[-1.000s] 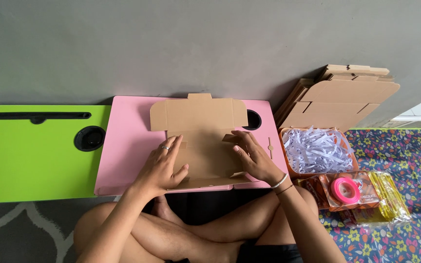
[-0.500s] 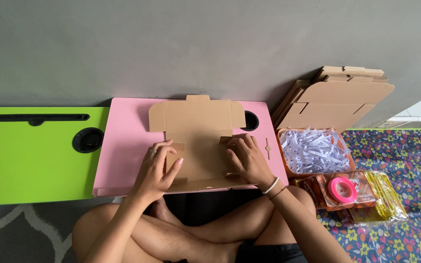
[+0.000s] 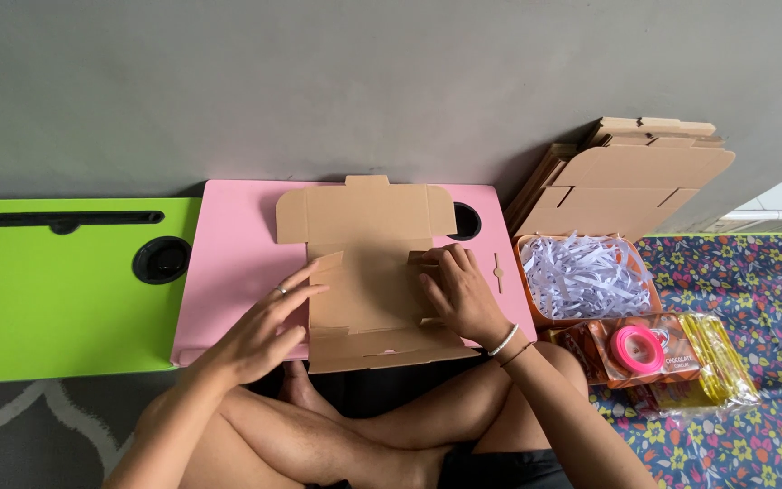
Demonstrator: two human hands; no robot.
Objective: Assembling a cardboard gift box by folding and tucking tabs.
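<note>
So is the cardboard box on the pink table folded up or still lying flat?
Mostly flat: the cardboard box lies spread on the pink table, lid flap open; the right hand bends one side flap.

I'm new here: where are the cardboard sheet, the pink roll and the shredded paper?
cardboard sheet (image 3: 368,217): head view, upper flat panel.
pink roll (image 3: 637,349): head view, its ring.
shredded paper (image 3: 581,272): head view, middle of the heap.
</note>
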